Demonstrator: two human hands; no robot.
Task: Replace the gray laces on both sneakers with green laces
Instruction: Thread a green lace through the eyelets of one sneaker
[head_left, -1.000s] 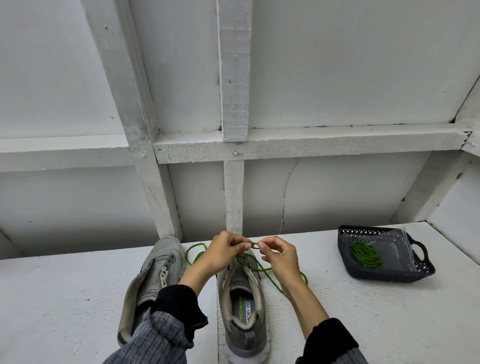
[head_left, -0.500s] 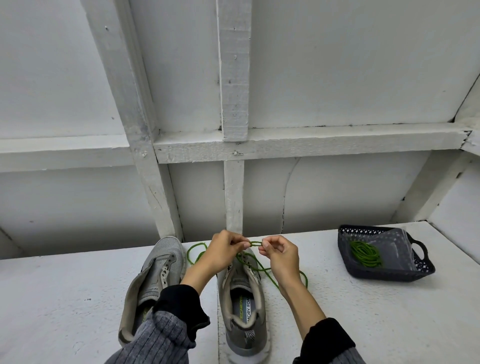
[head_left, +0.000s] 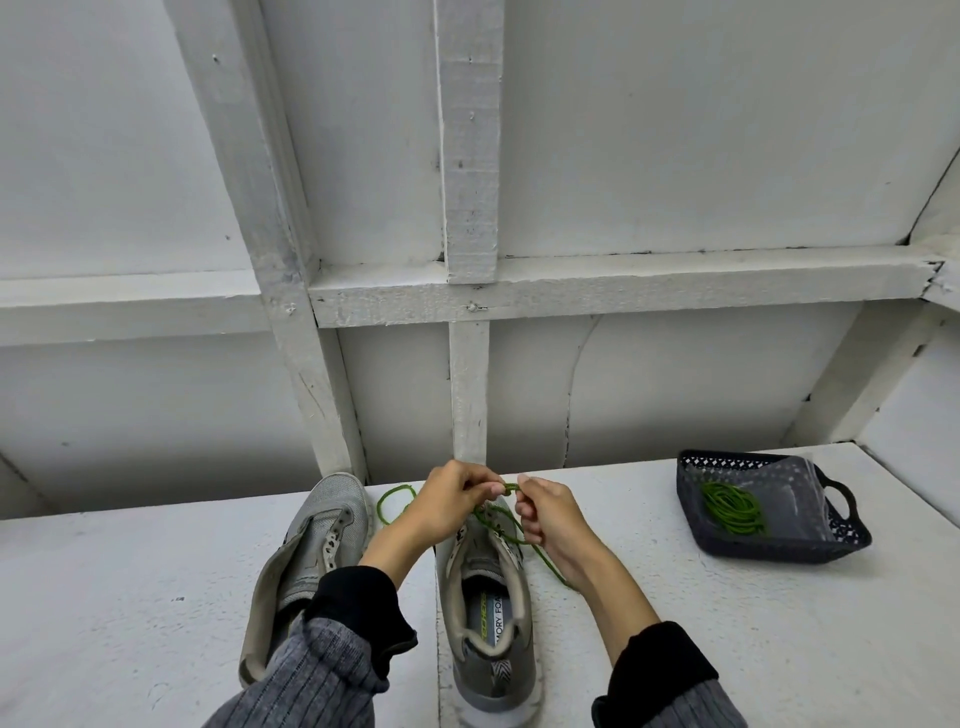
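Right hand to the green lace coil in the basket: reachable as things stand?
Probably yes, but not at once. The basket is open-topped, nothing lies between it and the right hand, and the coil sits exposed. That hand now pinches the green lace with the left hand.

Matt mesh-cloth sneakers (head_left: 322, 525), perforated plastic basket (head_left: 831, 540), rough white-painted wooden table (head_left: 727, 623)

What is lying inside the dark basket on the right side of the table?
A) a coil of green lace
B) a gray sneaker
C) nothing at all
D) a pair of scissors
A: a coil of green lace lies in the dark basket, while both gray sneakers stand outside it on the table, near the person's hands.
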